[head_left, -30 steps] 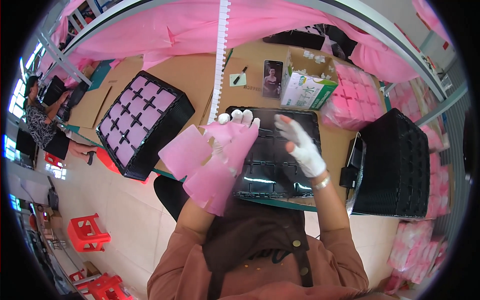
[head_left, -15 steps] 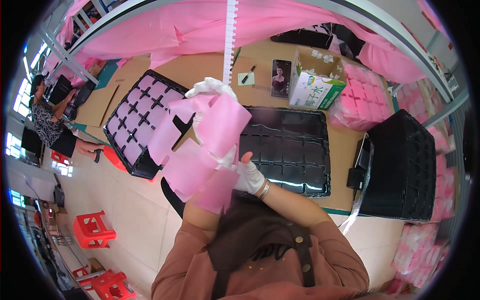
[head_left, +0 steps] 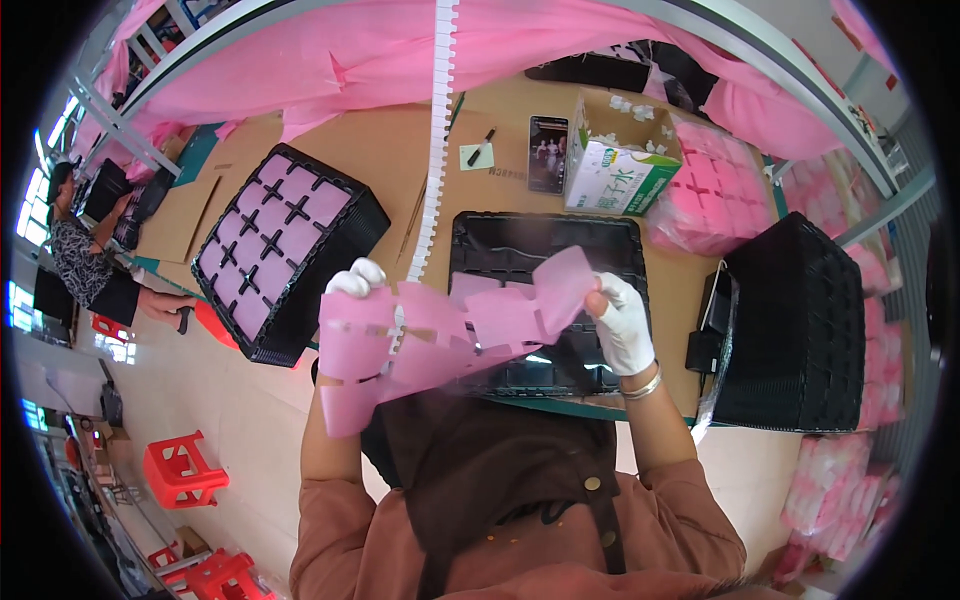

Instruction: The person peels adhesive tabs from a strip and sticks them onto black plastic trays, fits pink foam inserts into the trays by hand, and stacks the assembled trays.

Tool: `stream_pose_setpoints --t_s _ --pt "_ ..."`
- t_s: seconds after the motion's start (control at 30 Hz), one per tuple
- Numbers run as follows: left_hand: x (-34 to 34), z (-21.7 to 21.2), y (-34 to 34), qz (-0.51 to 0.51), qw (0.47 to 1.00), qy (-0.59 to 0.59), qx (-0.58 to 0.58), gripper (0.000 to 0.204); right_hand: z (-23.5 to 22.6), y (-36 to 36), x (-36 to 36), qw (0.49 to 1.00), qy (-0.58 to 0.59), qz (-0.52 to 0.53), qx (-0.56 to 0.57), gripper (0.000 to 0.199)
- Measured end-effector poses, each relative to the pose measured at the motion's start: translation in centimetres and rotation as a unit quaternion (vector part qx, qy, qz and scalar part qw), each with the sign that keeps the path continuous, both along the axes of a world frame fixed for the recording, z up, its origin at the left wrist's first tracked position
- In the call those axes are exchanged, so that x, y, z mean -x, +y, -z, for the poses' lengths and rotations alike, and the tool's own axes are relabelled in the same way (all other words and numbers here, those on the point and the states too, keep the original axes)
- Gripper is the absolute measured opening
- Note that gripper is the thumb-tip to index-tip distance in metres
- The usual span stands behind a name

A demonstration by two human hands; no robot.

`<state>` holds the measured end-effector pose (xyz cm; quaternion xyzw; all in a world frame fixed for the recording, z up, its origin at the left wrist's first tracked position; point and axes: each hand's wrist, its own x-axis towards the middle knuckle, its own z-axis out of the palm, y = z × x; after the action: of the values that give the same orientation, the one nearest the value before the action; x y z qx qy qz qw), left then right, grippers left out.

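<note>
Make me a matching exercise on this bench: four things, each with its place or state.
Things
1. pink sheeting
2. black pen
3. phone
4. carton

Places and states
A. white and green, open-topped
B. right end held in the right hand
C. screen lit
D. lying on a pale paper slip

Pairs: 1-B, 2-D, 3-C, 4-A

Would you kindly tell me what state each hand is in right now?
Left hand: closed, holding the pink sheet by its upper edge, toward the left end.
Right hand: closed, pinching the same sheet at its right end.
</note>
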<state>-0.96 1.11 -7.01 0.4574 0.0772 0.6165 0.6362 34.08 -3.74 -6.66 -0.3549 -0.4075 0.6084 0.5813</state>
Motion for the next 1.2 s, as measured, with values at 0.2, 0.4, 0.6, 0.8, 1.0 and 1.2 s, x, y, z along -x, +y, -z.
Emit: stream_pose_setpoints --t_s 0.2,0.4,0.6,0.8,1.0,1.2 --pt "0.3 -2.0 -0.9 -0.011 0.993 0.11 -0.044 0.036 -1.7 -2.9 -1.8 0.997 -0.059 0.049 -0.029 0.023" --pt "-1.6 -6.4 -3.7 -0.019 0.991 0.135 0.007 0.063 -3.7 -4.9 -3.5 0.951 -0.227 0.106 -0.184 0.032" --pt "-1.6 -9.8 -7.9 -0.077 0.946 0.313 -0.025 0.02 -7.0 -11.1 -5.2 0.932 -0.27 0.139 -0.198 0.046" --pt "-5.8 -8.8 -5.4 -0.131 0.909 0.376 0.125 0.08 -5.9 -8.9 -6.3 0.957 -0.202 0.205 -0.045 0.037" --pt "-9.2 -0.1 -0.1 -0.133 0.918 0.311 0.206 0.072 0.1 -3.7 -8.0 0.94 -0.259 0.215 0.051 0.017" --pt "-11.7 6.8 3.9 -0.177 0.91 0.312 0.209 0.065 8.6 1.3 -10.6 0.891 -0.369 0.254 0.071 0.016"
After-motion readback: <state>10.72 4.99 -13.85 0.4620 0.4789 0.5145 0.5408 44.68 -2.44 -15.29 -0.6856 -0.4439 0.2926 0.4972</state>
